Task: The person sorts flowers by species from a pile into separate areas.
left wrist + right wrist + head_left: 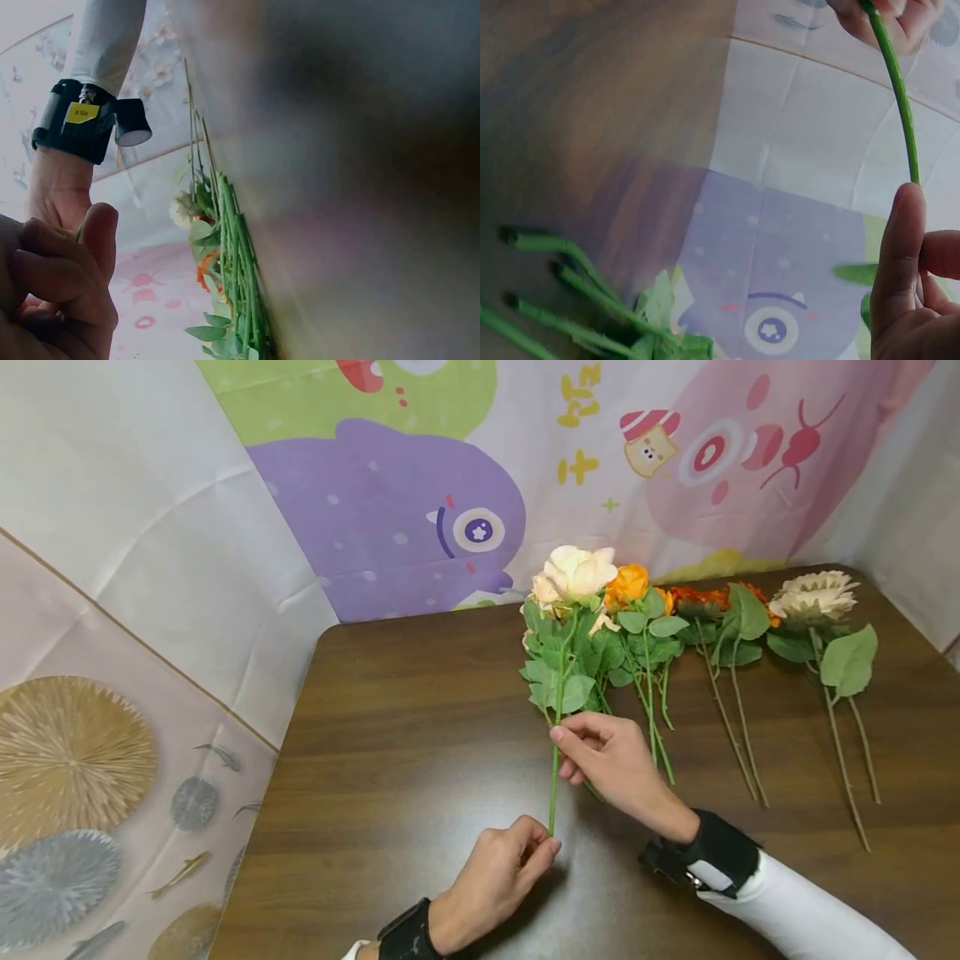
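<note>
A cream-peach rose (579, 572) stands nearly upright, its long green stem (554, 793) raised over the table. My right hand (618, 764) pinches that stem below the leaves, between thumb and forefinger. At the stem's lower end, the fingertips of my left hand (491, 872) grip the tip. The right wrist view shows the stem (900, 97) running between both hands, slightly bowed. Behind the rose, more peach blooms and leaves partly overlap with it, so their own stems are partly hidden. The left wrist view has my left fingers (60, 277) curled in front of the right hand.
Orange roses (627, 585) lie right of the held rose, then red-orange flowers (699, 600) and cream flowers (816, 595), stems pointing toward me. The brown wooden table (390, 735) meets a cartoon-printed cloth (420, 518) at the back. Patterned white cloth (187, 527) hangs at the left.
</note>
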Demonstrator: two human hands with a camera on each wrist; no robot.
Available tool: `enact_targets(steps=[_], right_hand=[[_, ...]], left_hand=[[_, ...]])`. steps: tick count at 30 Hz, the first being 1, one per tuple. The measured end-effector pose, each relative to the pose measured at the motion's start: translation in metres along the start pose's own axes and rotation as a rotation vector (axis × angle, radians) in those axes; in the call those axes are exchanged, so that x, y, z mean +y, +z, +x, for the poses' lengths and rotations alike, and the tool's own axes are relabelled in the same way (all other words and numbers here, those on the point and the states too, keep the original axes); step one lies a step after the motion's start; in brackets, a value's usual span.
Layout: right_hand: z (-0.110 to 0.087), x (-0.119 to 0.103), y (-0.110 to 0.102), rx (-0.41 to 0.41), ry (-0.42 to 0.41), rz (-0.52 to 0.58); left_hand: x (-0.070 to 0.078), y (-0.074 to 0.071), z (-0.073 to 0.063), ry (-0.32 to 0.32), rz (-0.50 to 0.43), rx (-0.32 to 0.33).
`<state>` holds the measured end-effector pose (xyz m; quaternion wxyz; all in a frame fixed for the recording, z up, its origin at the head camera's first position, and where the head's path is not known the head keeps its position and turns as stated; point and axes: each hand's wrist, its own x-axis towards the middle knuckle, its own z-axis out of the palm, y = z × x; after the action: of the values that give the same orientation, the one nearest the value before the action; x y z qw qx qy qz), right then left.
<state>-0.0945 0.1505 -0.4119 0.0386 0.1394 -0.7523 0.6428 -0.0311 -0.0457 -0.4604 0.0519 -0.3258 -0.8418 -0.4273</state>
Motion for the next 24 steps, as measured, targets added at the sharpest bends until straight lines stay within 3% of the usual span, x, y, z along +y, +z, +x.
enact_targets(steps=[6,13,18,24], right_hand=[[0.016,0.002,-0.023,-0.023,0.032,-0.162],[0.062,0.025,-0.053,-0.057,0.083,-0.43],[0.085,0.043,-0.06,-0.109,0.133,-0.486],[0.092,0.054,-0.06,-0.19,0.169,-0.535]], left_hand=[[-0.003,-0.003,-0.004,-0.03,0.032,-0.024],[-0.007,-0.01,-0.01,-0.082,0.046,-0.047],[-0.005,-0.013,-0.013,-0.097,0.034,-0.107],[-0.006,-0.014,-0.015,-0.086,0.066,-0.137]])
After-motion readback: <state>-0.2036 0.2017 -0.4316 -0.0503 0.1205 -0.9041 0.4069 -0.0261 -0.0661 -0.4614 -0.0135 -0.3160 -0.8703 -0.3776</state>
